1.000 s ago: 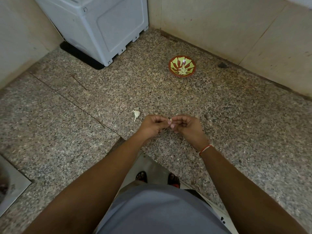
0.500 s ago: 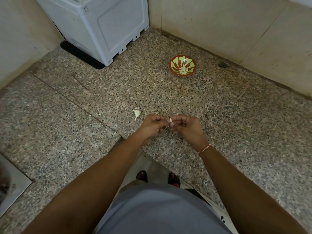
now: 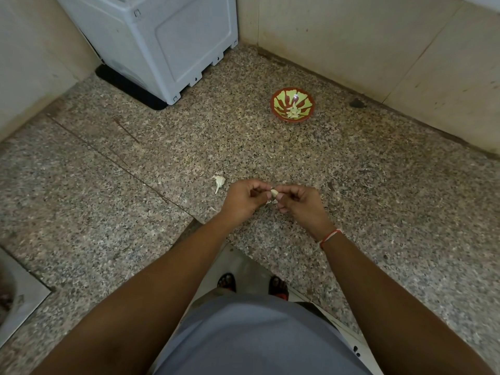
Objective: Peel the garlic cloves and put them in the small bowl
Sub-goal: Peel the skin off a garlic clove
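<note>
Over the speckled granite counter, my left hand (image 3: 243,197) and my right hand (image 3: 299,203) meet fingertip to fingertip. Both pinch one pale garlic clove (image 3: 274,192) between them, with a scrap of skin hanging just below it. A second, unpeeled garlic piece (image 3: 219,182) lies on the counter to the left of my left hand. The small bowl (image 3: 293,108), red-brown with a green pattern, stands farther back and holds a few peeled cloves.
A grey-white appliance (image 3: 165,41) stands at the back left corner. Tiled walls (image 3: 378,44) close the counter at the back and right. A steel sink edge (image 3: 19,299) shows at the lower left. Bits of garlic skin (image 3: 213,208) lie near my hands.
My hands have stayed in the same spot. The fingers have worked at the clove, and more of its pale surface shows between the fingertips now.
</note>
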